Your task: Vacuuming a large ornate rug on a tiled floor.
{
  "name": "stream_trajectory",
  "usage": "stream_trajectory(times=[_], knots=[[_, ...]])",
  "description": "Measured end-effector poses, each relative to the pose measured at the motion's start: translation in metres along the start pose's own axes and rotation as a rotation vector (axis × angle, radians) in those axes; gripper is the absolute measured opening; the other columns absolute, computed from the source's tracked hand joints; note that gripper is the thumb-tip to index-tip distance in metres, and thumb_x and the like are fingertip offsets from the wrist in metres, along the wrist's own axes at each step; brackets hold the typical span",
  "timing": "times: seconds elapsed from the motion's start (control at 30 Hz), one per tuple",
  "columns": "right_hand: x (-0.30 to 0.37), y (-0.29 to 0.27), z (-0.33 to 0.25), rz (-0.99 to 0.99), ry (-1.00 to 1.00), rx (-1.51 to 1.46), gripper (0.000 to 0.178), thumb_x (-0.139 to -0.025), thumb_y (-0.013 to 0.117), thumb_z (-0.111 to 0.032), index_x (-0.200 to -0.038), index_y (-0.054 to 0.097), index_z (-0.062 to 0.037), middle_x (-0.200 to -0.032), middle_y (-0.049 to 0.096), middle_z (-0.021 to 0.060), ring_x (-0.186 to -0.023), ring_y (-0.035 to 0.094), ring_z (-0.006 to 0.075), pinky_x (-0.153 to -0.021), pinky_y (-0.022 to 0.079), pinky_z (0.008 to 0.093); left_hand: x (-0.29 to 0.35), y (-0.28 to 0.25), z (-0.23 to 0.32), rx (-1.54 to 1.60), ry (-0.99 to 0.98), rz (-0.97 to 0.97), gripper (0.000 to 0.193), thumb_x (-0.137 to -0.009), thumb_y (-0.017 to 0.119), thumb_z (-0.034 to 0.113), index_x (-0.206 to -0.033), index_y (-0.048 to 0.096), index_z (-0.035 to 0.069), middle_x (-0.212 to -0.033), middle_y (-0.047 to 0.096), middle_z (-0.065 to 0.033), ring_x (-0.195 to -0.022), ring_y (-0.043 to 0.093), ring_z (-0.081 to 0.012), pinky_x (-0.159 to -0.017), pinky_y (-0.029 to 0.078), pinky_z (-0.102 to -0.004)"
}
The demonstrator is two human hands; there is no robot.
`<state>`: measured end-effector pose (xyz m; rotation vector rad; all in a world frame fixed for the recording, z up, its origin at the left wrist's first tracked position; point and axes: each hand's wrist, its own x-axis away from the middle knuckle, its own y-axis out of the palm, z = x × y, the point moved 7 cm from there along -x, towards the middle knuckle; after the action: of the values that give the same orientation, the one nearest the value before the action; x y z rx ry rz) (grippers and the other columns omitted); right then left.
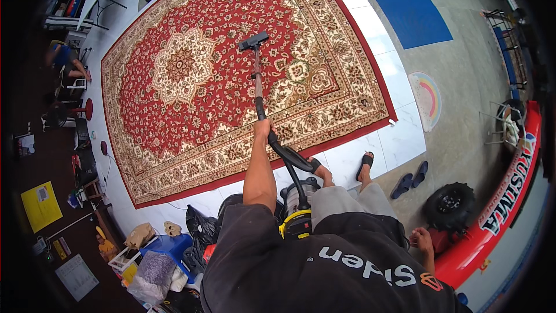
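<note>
My left hand is wrapped round the handle of a vacuum cleaner wand, arm stretched forward. From the grip, the wand runs ahead to a dark grey floor head, which rests on a red and cream patterned carpet. A black hose bends back from the handle to a yellow and black vacuum cleaner beside my legs, partly hidden by my shirt. By my right hip hangs my right hand, fingers loosely curled and apart, with no object visible in it.
White tiles border the carpet. A blue mat lies at the far right. Nearer are dark slippers, a black tyre and a long red board. Bags and a blue stool crowd the near left. Another person sits far left.
</note>
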<state>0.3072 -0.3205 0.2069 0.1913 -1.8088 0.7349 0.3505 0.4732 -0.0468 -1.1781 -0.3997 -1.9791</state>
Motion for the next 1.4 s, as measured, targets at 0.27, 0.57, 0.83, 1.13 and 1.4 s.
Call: stream_trajectory(times=[0.27,0.57,0.83,1.13,1.4], knots=[[-0.095,-0.044,0.138,-0.11,-0.149,0.393,0.022,-0.094,0.058,-0.022,-0.107,0.063,-0.0054,-0.088,0.068,0.0094,-0.079,0.068,0.0229,-0.07,0.053,0.0363,0.268,-0.007,-0.29,-0.302,-0.14,0.03,0.023,-0.072,0.065,0.017,-0.07,0.067,-0.007,-0.06,0.068,-0.0144,-0.056,0.069,-0.0255,-0.065,0.056,-0.0354],[-0.09,-0.093,-0.221,0.048,-0.397,0.141,0.029,-0.095,0.059,-0.025,-0.115,0.058,-0.0042,-0.089,0.065,0.0049,-0.082,0.066,0.0167,-0.073,0.052,0.0328,0.202,0.01,-0.271,-0.32,0.02,0.153,0.016,-0.071,0.062,0.009,-0.064,0.063,-0.005,-0.056,0.063,-0.0129,-0.049,0.064,-0.0238,-0.053,0.053,-0.0368],[0.005,-0.072,-0.266,0.059,-0.614,0.227,0.034,-0.096,0.06,-0.026,-0.118,0.059,0.0003,-0.089,0.064,0.0043,-0.083,0.064,0.0138,-0.075,0.049,0.0278,-0.02,0.089,0.05,0.001,0.047,-0.005,0.015,-0.075,0.059,0.003,-0.086,0.053,-0.005,-0.062,0.055,-0.0114,-0.05,0.057,-0.0239,-0.048,0.051,-0.037],[-0.045,-0.089,0.041,-0.026,0.111,0.365,0.031,-0.093,0.062,-0.022,-0.118,0.066,-0.004,-0.095,0.071,0.0116,-0.088,0.069,0.0223,-0.08,0.054,0.0355,0.055,0.08,-0.068,-0.088,0.034,0.028,0.009,-0.071,0.059,0.004,-0.069,0.056,-0.004,-0.058,0.056,-0.0136,-0.047,0.059,-0.0257,-0.045,0.051,-0.0375],[-0.117,-0.184,0.036,-0.051,0.114,0.335,0.029,-0.092,0.061,-0.02,-0.115,0.068,-0.0048,-0.097,0.073,0.0147,-0.088,0.07,0.0231,-0.079,0.055,0.0357,0.34,0.098,-0.343,-0.285,-0.128,0.123,0.02,-0.068,0.064,0.012,-0.066,0.065,-0.007,-0.058,0.066,-0.0139,-0.054,0.067,-0.0253,-0.059,0.054,-0.0343]])
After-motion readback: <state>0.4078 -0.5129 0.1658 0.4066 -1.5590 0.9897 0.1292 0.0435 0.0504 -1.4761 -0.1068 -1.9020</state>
